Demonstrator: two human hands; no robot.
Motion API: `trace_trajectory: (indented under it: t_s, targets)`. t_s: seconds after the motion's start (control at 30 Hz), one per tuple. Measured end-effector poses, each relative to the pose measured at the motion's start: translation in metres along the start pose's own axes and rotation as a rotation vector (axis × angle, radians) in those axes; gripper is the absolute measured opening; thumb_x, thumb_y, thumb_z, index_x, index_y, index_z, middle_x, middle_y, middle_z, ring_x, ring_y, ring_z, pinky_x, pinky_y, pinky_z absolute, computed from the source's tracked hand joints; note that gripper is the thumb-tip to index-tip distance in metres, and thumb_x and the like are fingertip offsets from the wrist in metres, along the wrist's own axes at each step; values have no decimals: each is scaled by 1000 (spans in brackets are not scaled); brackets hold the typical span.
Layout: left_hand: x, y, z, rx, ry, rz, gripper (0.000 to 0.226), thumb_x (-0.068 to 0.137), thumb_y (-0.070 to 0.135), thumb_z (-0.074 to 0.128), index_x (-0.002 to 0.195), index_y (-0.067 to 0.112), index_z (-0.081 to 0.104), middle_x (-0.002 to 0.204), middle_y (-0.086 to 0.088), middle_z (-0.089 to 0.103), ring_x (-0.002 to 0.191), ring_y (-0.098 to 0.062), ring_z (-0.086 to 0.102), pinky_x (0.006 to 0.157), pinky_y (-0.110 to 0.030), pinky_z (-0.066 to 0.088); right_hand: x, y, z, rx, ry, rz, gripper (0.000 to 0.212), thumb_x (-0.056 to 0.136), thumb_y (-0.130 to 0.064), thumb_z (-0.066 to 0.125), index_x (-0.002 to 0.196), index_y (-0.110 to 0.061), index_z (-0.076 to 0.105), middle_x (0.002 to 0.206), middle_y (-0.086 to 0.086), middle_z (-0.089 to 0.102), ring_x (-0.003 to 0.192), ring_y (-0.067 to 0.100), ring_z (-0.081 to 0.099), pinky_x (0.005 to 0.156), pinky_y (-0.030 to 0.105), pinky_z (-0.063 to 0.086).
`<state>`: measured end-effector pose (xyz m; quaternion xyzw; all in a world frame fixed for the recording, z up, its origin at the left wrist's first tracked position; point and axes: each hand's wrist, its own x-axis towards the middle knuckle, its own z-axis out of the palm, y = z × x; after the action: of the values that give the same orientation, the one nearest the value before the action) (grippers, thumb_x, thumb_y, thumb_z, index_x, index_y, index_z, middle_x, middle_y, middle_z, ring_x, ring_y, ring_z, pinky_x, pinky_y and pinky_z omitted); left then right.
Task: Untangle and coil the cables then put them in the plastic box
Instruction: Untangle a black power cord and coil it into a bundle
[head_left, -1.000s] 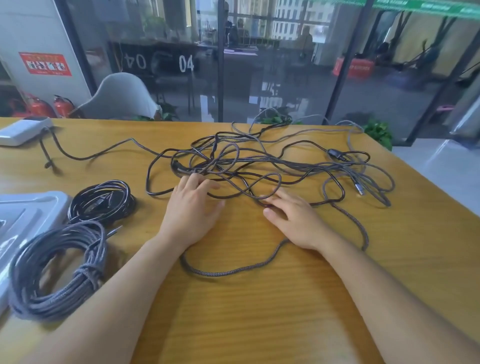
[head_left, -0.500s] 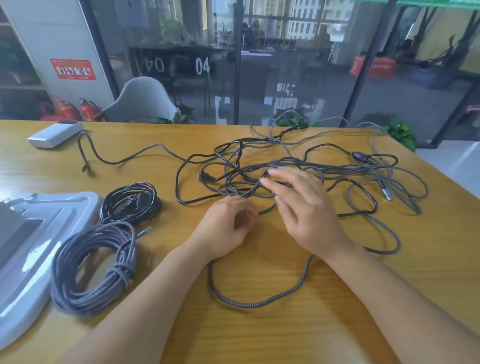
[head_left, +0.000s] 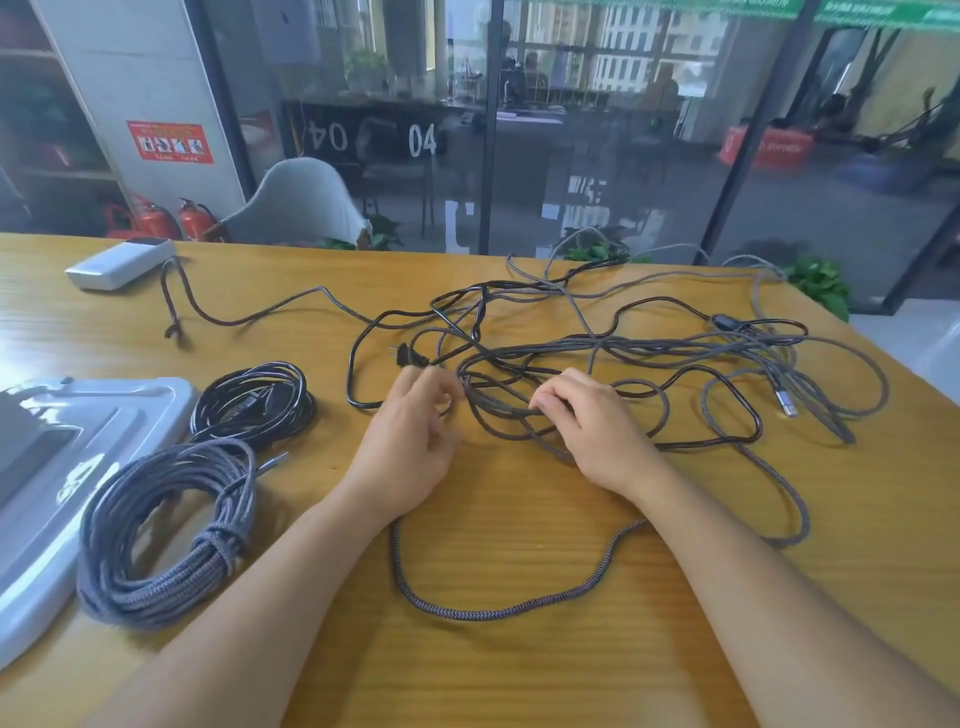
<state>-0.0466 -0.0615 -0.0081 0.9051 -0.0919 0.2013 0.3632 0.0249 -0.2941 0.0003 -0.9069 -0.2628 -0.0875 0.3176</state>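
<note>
Both hands pinch the same grey braided cable (head_left: 498, 410) at the near edge of the tangle (head_left: 623, 358) on the table (head_left: 519, 675) — left hand (head_left: 410, 441) and right hand (head_left: 592, 426), fingers curled. 2 coiled cables — one black (head_left: 254, 400), one grey (head_left: 166, 525) — lie beside the plastic box (head_left: 47, 519) at left.

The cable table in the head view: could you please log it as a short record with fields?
surface: wooden table
tangle: loose cables, uncoiled
left hand: pinching a strand near the two-pin plug
right hand: gripping a braided strand
coiled: grey braided coil; black coil
box: plastic box, at left edge
</note>
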Motion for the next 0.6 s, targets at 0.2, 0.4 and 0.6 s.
trace_trajectory:
  t_s: [0.2,0.4,0.6]
  targets:
    - [6,-8,-6,-40,90,-198,37,98,-2,57,123,25,56,109,6,45,78,0,49,77,-10,36,2,10,-22,289,426,263,31,114,-32,34,107,-22,63,87,-3,59,71,7,52,57,10,38]
    - [8,-8,-6,-60,129,-194,26,101,8,61,120,25,57,108,9,49,71,-11,55,75,-23,45,-5,12,-26,291,419,239,31,113,-30,38,102,-23,66,84,-5,60,71,4,52,60,17,39]
    - [9,-8,-6,-64,214,-254,34,98,16,67,128,26,55,122,7,50,106,-10,51,87,-26,40,-10,3,-24,133,-44,188,35,97,-21,59,62,-18,66,73,-6,67,65,11,59,71,40,49]
